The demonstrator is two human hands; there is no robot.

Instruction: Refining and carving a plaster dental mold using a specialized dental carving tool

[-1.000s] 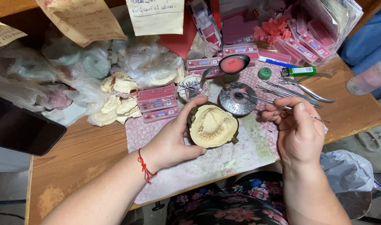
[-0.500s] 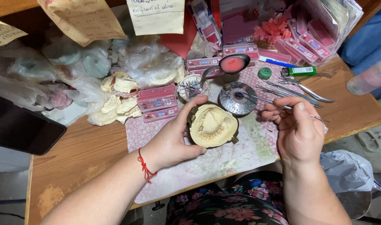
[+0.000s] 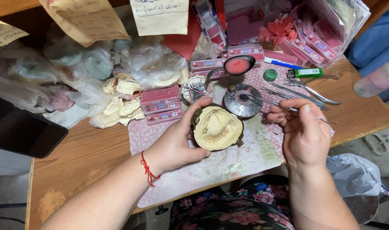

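Cream plaster dental cast (image 3: 217, 127), tooth row along front, dark rimmed base

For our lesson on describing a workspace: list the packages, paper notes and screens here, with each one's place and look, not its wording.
Paper notes: hanging along the back, cream, handwritten.
Flat boxes: left of the dental cast, pink, stacked.
Flat packs: back right corner, pink, clear-fronted.
Dark screen: left table edge, black, blank.

Worn wooden table (image 3: 75, 166) w/ pink patterned mat (image 3: 245, 157) on top. Paper notes (image 3: 86, 19) hang at back. Grey floor (image 3: 7, 191) below, even light.
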